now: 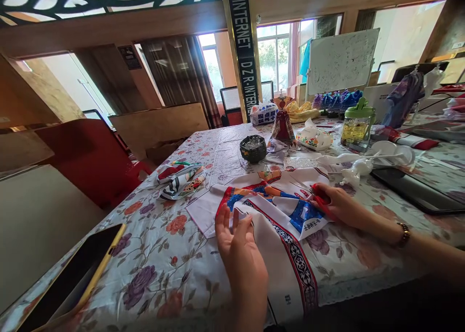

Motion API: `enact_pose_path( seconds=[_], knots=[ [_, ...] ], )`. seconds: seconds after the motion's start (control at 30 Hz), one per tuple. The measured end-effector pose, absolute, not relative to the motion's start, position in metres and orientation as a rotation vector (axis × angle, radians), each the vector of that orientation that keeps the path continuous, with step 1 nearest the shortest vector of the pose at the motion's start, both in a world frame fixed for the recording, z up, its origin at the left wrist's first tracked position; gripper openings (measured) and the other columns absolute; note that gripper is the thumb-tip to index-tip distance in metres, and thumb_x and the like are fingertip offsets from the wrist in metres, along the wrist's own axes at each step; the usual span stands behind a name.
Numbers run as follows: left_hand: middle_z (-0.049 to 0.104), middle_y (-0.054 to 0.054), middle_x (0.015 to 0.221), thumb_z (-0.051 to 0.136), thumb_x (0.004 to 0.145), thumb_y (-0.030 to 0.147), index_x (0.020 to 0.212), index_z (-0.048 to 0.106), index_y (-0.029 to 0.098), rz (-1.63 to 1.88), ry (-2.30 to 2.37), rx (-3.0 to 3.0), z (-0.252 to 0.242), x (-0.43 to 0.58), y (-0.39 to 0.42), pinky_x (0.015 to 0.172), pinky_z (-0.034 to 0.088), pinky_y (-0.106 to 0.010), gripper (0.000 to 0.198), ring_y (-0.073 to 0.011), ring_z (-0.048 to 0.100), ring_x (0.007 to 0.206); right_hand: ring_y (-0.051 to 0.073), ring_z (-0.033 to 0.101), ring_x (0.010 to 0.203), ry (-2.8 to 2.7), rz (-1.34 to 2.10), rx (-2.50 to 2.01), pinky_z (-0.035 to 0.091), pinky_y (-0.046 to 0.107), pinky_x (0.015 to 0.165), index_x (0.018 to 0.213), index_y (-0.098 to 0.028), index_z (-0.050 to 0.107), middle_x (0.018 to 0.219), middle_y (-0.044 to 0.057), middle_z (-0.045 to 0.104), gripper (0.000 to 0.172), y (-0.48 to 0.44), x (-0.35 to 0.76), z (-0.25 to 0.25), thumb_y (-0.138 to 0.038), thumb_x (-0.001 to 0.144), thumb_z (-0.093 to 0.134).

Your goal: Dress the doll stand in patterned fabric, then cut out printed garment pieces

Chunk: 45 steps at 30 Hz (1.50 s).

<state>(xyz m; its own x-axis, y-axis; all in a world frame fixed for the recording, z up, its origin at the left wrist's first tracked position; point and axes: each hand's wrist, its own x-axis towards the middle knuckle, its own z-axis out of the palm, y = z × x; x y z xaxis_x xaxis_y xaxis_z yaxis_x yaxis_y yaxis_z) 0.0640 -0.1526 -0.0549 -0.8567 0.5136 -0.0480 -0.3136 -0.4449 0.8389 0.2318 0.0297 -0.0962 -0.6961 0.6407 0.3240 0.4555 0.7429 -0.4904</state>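
Note:
A printed white cloth [271, 235] with a red and black patterned border lies over the table's near side and hangs toward its front edge. Its upper part carries blue, orange and red printed figures. My left hand [240, 249], palm up, has a fold of this cloth between thumb and fingers. To the right, my right hand [337, 203] grips red-handled scissors [320, 196]. Their blades point up and left over the printed part, and whether they are parted is hard to make out. A bead bracelet [404, 233] circles the right wrist.
A phone in a yellow case [72, 278] lies at the left, a dark tablet [417, 189] at the right. Cloth scraps [181, 179], a dark woven basket [253, 149], a small dressed figure [282, 123], a tissue box [314, 139] and a green-lidded jar [358, 128] stand farther back.

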Motion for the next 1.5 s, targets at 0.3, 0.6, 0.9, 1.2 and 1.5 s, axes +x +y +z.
enact_pose_path(
  seconds=[0.3, 0.6, 0.9, 1.2, 1.5],
  knots=[
    [0.048, -0.007, 0.125, 0.067, 0.072, 0.021, 0.113, 0.055, 0.026, 1.735, 1.805, 1.006, -0.053, 0.058, -0.155, 0.094, 0.044, -0.037, 0.043, -0.0241, 0.049, 0.116, 0.014, 0.053, 0.068, -2.455, 0.536, -0.800, 0.042, 0.026, 0.060, 0.091, -0.016, 0.051, 0.082, 0.006, 0.063, 0.014, 0.029, 0.232, -0.096, -0.023, 0.079, 0.050],
    [0.063, -0.014, 0.106, 0.065, 0.075, 0.021, 0.120, 0.058, 0.020, 0.876, 2.380, 1.300, -0.032, 0.053, -0.171, 0.090, 0.041, -0.043, 0.046, -0.0296, 0.059, 0.103, 0.012, 0.049, 0.062, -2.465, 0.517, -0.798, 0.039, 0.025, 0.057, 0.091, -0.016, 0.051, 0.077, 0.005, 0.061, 0.016, 0.031, 0.232, -0.096, -0.029, 0.082, 0.050],
    [0.070, -0.012, 0.074, 0.058, 0.081, 0.032, 0.122, 0.056, 0.012, 0.576, 2.629, 1.236, -0.030, 0.048, -0.186, 0.065, 0.044, -0.035, 0.046, -0.0314, 0.066, 0.076, 0.012, 0.050, 0.063, -2.466, 0.510, -0.786, 0.040, 0.024, 0.057, 0.088, -0.017, 0.050, 0.076, 0.004, 0.060, 0.014, 0.030, 0.232, -0.096, -0.029, 0.082, 0.050],
    [0.072, -0.009, 0.081, 0.065, 0.072, 0.026, 0.111, 0.064, 0.017, 0.726, 2.404, 1.271, -0.032, 0.046, -0.185, 0.070, 0.043, -0.033, 0.040, -0.0254, 0.065, 0.076, 0.014, 0.053, 0.066, -2.466, 0.513, -0.784, 0.042, 0.026, 0.059, 0.091, -0.016, 0.052, 0.081, 0.006, 0.063, 0.016, 0.032, 0.232, -0.098, -0.029, 0.082, 0.050],
    [0.071, -0.005, 0.082, 0.059, 0.071, 0.012, 0.096, 0.069, 0.022, 0.724, 2.199, 1.491, -0.036, 0.052, -0.180, 0.073, 0.043, -0.031, 0.029, -0.0221, 0.063, 0.080, 0.014, 0.053, 0.066, -2.458, 0.498, -0.798, 0.042, 0.026, 0.059, 0.093, -0.016, 0.053, 0.081, 0.006, 0.064, 0.017, 0.030, 0.232, -0.097, -0.029, 0.082, 0.050]
  ],
)
